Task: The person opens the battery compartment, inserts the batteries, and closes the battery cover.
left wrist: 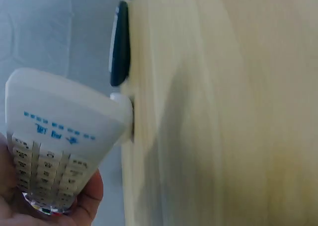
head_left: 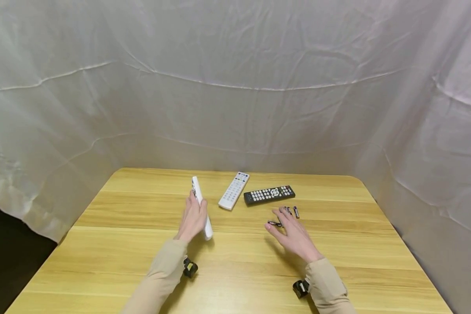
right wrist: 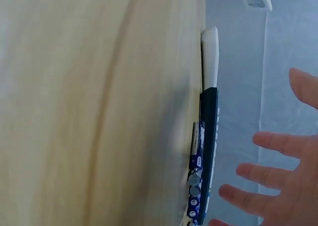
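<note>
My left hand [head_left: 194, 218] grips a white remote control [left wrist: 69, 107] by its sides and holds it tilted above the table. In the left wrist view its keypad and blue lettering show, with fingers wrapped around the lower part. My right hand [head_left: 294, 234] hovers with spread fingers over several small batteries [head_left: 296, 212] on the tabletop. In the right wrist view the hand [right wrist: 278, 181] holds nothing, and the batteries [right wrist: 197, 146] lie apart from it. In the head view that hand partly hides some of them.
A second white remote [head_left: 234, 191] lies at the back middle of the wooden table [head_left: 235, 270]. Right of it is a black remote [head_left: 269, 194], lying crosswise. Grey cloth [head_left: 235, 109] hangs behind the table and at both sides.
</note>
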### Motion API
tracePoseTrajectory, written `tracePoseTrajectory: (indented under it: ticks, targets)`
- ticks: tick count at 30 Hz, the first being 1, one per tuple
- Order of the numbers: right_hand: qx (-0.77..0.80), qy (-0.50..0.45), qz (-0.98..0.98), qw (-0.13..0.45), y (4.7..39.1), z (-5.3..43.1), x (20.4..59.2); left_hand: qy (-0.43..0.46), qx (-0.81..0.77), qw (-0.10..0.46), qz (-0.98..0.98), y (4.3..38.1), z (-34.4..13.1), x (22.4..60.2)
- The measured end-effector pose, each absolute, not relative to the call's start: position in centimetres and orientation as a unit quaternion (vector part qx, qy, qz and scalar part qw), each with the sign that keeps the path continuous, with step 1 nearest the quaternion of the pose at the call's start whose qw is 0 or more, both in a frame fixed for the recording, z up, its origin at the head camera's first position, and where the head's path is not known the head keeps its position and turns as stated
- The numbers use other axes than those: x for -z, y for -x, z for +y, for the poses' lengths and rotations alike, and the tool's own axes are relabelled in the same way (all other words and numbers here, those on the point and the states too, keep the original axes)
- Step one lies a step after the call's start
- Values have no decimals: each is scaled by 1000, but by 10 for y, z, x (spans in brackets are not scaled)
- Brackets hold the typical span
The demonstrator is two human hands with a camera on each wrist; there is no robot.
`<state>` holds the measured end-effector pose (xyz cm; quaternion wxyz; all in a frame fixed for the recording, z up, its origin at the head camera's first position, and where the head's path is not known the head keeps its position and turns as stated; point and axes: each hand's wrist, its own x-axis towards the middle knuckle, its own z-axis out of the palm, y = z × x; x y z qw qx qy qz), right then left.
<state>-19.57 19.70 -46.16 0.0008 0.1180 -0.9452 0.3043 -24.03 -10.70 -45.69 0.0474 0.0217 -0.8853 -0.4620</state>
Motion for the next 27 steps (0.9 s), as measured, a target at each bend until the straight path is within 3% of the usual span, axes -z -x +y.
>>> tracePoseTrajectory:
  ticks: [7,27]
  targets:
    - [-366,-131,-921,-15,196,195,460,33,522,36,-852,229,-100,454]
    - [-439,-173,-882,-11,178,162,448,83,599,1,-797,200,-75,451]
